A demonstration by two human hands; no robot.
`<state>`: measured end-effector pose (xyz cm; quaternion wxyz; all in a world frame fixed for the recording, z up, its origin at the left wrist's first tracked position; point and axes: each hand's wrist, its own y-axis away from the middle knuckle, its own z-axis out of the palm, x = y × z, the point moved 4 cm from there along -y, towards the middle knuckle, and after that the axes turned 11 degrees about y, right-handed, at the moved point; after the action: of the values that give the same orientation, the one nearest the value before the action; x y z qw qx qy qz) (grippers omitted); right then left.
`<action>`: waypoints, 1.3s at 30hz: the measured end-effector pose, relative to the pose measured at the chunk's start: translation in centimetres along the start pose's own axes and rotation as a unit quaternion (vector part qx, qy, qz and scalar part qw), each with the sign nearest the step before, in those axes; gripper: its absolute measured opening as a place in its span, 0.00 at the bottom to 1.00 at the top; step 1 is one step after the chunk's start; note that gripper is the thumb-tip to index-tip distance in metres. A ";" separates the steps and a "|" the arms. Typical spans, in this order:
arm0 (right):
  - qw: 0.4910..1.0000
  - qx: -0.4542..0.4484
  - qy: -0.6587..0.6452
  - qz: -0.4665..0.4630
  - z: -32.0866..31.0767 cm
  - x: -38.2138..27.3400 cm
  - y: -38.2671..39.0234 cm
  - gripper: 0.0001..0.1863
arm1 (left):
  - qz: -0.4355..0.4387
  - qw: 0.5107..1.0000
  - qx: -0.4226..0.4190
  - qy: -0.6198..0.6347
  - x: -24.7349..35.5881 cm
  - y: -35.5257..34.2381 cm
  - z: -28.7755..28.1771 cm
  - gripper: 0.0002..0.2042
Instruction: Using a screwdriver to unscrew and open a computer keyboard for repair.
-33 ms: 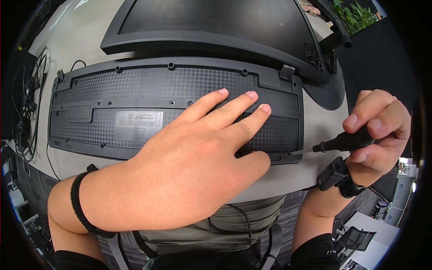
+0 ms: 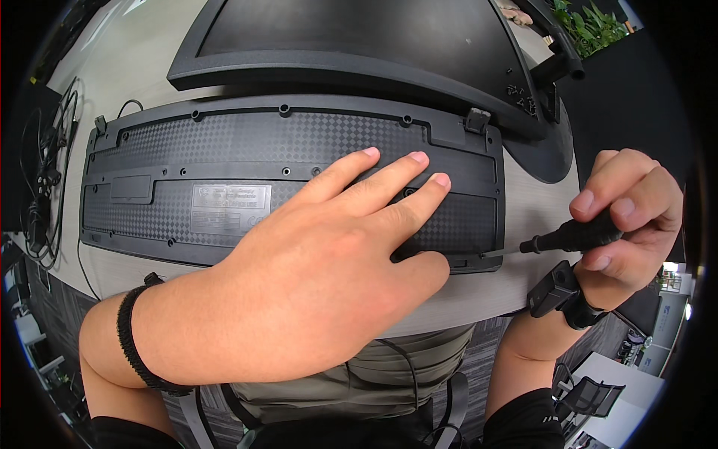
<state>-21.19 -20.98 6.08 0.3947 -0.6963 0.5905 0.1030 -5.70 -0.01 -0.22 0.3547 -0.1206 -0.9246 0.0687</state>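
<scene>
A black keyboard [image 2: 232, 161] lies upside down on the desk, its underside with screw holes and a label [image 2: 230, 208] facing up. My left hand [image 2: 351, 247] rests flat across its right half, fingers spread, covering part of the surface. In my right hand [image 2: 632, 202] is a black-handled screwdriver [image 2: 572, 236], pinched between thumb and fingers. Its thin metal shaft points left, and the tip meets the keyboard's near right corner at a screw hole. Whether a screw sits in that hole is too small to tell.
A black monitor [image 2: 359, 67] stands just behind the keyboard; several small screws [image 2: 523, 97] lie at its right end. Tangled black cables [image 2: 46, 176] run along the desk's left edge. A green plant [image 2: 591, 26] is at the far right. A black device [image 2: 553, 289] is strapped to my right wrist.
</scene>
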 end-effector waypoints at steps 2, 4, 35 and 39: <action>1.000 0.000 -0.008 0.006 0.1 0.0 0.0 0.24 | -0.001 1.000 0.000 -0.005 0.0 0.0 0.0 0.06; 1.000 0.002 -0.008 0.008 0.1 -0.1 0.0 0.24 | 0.000 1.000 0.000 0.000 0.0 0.0 0.0 0.06; 0.996 -0.086 0.005 -0.029 -0.7 -0.2 -0.4 0.22 | -0.003 1.000 0.015 0.012 -0.1 0.0 0.0 0.05; 0.995 -0.093 0.010 -0.029 -1.0 -0.2 -0.3 0.21 | -0.005 1.000 0.016 0.015 -0.1 0.0 0.0 0.05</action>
<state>-21.33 -21.52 6.98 0.3252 -0.7481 0.5615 0.1389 -5.63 -0.07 -0.29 0.3712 -0.1115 -0.9183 0.0804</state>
